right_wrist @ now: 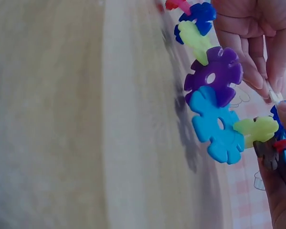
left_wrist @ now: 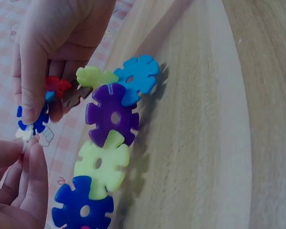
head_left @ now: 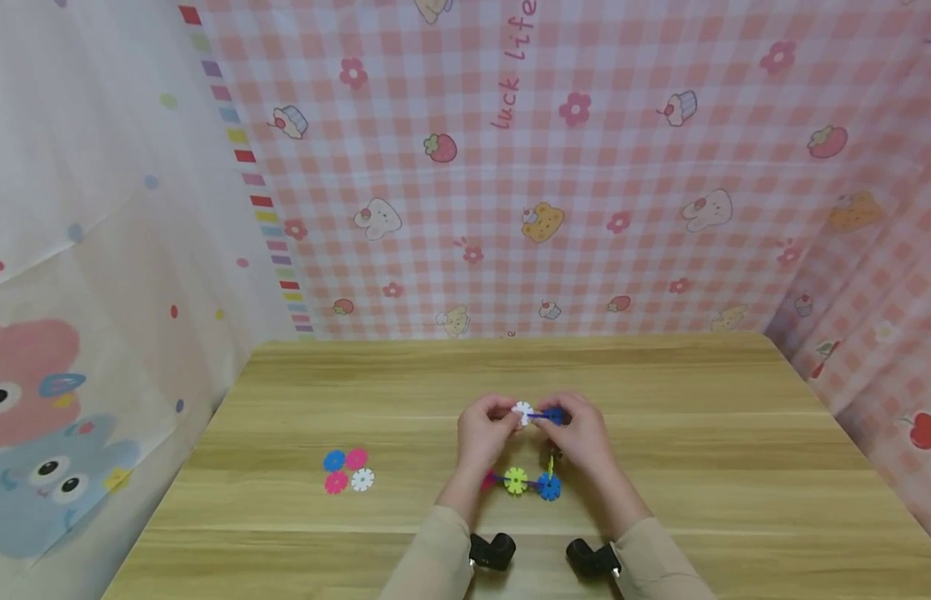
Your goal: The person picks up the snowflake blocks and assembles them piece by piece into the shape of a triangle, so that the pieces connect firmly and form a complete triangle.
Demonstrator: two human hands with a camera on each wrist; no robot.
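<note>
My left hand (head_left: 482,437) pinches a white notched plastic disc (head_left: 523,412), a flower-shaped linking piece. Opposite it, my right hand (head_left: 581,433) grips a dark blue disc (left_wrist: 34,119) that meets the white one edge to edge. From the right hand a chain of slotted discs curves back: red (left_wrist: 58,86), brown (left_wrist: 76,95), yellow-green (left_wrist: 96,76), light blue (right_wrist: 217,125), purple (right_wrist: 214,76), yellow-green (head_left: 516,481) and dark blue (left_wrist: 83,205). A pink disc (head_left: 488,481) at the chain's far end is partly hidden by the left wrist.
On the wooden table (head_left: 285,392), to the left, lie loose discs: a blue one (head_left: 334,461), two pink ones (head_left: 356,458) and a white one (head_left: 362,479). Black wrist-camera mounts (head_left: 493,552) sit at both sleeves. A checked curtain (head_left: 465,192) hangs behind the table.
</note>
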